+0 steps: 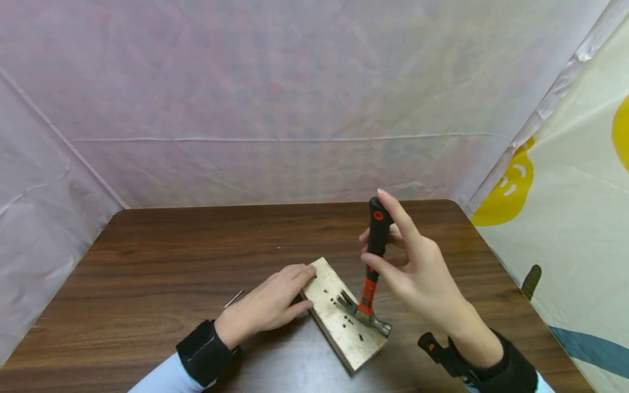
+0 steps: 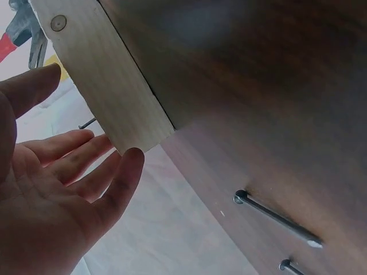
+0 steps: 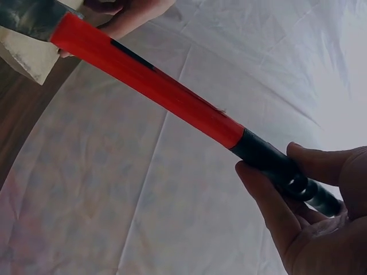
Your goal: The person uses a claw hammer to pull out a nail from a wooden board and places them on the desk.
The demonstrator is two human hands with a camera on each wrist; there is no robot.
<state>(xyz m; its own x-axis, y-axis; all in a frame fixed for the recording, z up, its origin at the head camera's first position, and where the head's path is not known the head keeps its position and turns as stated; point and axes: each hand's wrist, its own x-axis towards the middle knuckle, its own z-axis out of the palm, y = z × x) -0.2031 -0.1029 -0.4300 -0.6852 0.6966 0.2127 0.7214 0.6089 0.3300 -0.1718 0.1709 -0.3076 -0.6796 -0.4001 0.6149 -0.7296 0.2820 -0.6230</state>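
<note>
While the right hand [image 1: 420, 273] holds the black end of a hammer [image 1: 368, 295], its thumb and fingers closed in on the handle and the index finger reaching up along it to the butt, the left hand [image 1: 270, 303] rests against a board [image 1: 331, 322]. The board lies flat on the table [image 1: 172, 262], well apart from the far edge and nearer the right edge than the left, its long sides slanting from far left to near right. The left grip is loose and wide: the fingers lie over the board's far left corner, and the thumb sits apart from them at the left long side. The hammer stands handle up, leaning slightly, with its head over the board; the claw points toward the left hand and the striking face toward the board's near right corner. I cannot tell whether the head touches the wood. Dark spots [image 1: 361, 337] mark the board's top, too small to tell as holes or nails. The left wrist view shows 2 nails [image 2: 278, 219] lying on the table. Black straps [image 1: 203, 349] circle both wrists, above light blue sleeves [image 1: 164, 376]. A pale sheet [image 1: 275, 98] hangs behind the table's far edge.
</note>
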